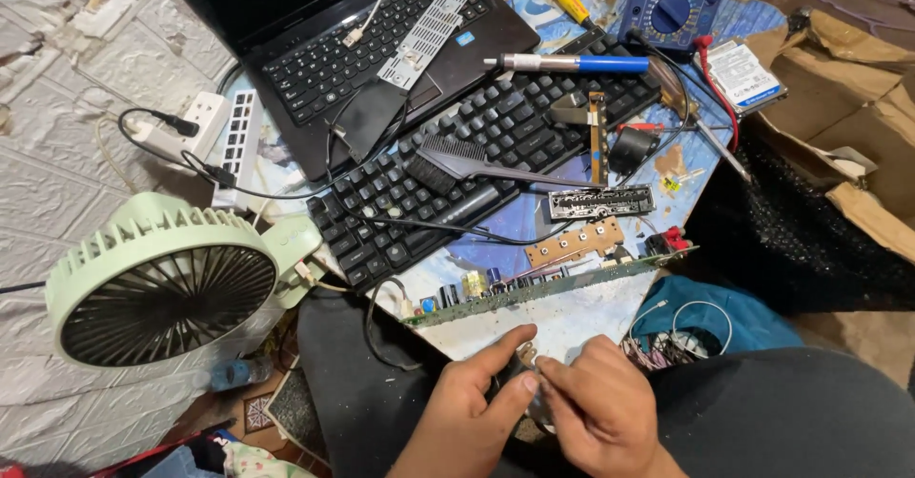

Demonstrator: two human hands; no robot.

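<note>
My left hand (472,402) and my right hand (600,406) meet at the bottom middle, fingertips pinched together on a small metallic part (527,354). What the part is cannot be told. Just above the hands a long green circuit board (534,289) with capacitors stands on edge at the near rim of the low table (572,321). Both hands are close to the board, apart from it.
A black keyboard (477,168) with a black brush (477,163) lies on the table, a black laptop (381,49) behind it. A blue multimeter (675,6), a blue-handled tool (572,62), a green fan (172,283) at left, a power strip (205,125), cardboard (848,106) at right.
</note>
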